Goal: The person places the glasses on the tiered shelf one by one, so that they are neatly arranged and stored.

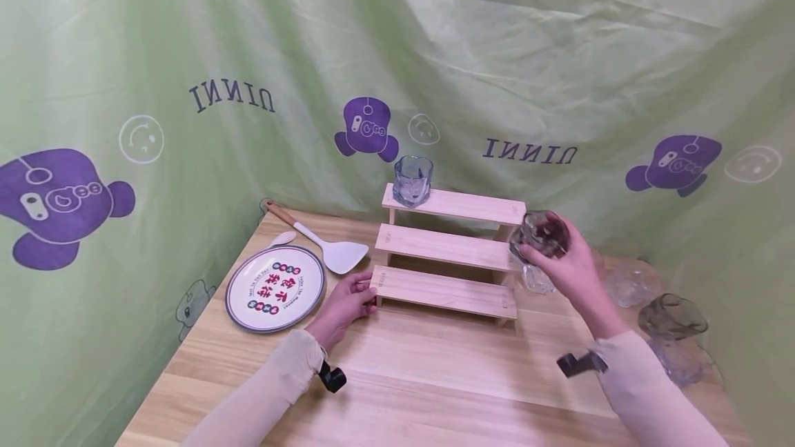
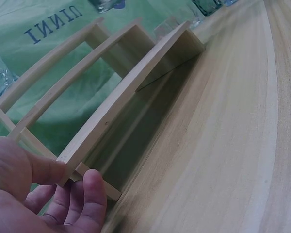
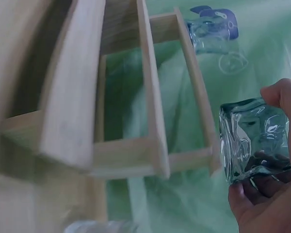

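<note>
A three-tier wooden display stand (image 1: pixel 444 291) stands on the table. My left hand (image 1: pixel 343 305) grips the left end of its lowest step, with the thumb on top and fingertips below in the left wrist view. My right hand (image 1: pixel 579 269) holds a dark tinted drinking glass (image 3: pixel 254 138) in the air, just off the stand's right end near the upper steps. A bluish glass (image 1: pixel 413 181) sits upright at the left end of the top step. Below the right hand, a clear glass (image 1: pixel 537 280) is on the table, partly hidden.
Several more glasses stand at the table's right side, including a dark one (image 1: pixel 673 316) and a clear one (image 1: pixel 630 284). On the left lie a printed plate (image 1: pixel 276 323), a white spatula (image 1: pixel 344 256) and a small spoon (image 1: pixel 283 239). A green curtain (image 1: pixel 298 33) hangs behind.
</note>
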{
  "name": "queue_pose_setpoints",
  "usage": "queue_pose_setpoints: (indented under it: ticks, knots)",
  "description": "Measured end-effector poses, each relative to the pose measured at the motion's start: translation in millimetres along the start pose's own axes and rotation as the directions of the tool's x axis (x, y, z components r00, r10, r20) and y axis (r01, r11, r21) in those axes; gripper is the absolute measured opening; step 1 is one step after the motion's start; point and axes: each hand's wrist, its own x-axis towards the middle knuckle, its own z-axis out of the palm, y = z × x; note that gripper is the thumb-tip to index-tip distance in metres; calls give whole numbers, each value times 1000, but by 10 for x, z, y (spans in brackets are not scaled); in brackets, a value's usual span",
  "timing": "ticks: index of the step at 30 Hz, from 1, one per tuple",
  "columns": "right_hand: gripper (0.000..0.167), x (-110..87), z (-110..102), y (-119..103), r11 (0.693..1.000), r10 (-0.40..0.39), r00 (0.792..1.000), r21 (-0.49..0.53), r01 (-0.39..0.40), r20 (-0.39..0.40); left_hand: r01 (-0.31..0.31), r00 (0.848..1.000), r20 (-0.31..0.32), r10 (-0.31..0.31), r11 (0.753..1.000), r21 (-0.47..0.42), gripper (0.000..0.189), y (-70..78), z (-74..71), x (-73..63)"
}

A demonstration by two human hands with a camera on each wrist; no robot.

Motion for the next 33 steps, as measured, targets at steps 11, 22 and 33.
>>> queue_pose_setpoints:
  ticks: [11,22,33]
  knots:
    - [92,762,527,-385,994,-18,991,106,4,129,-10,1000,19,10,1000,10,48,26,65,3]
    - [93,1084,886,-464,995,-31,991,100,18,133,-11,1000,12,11,1000,2,49,21,33,41]
    - [116,1067,812,-530,994,-3,965,110,-26,263,-7,1000,-5,7,1000,2,48,13,-20,16]
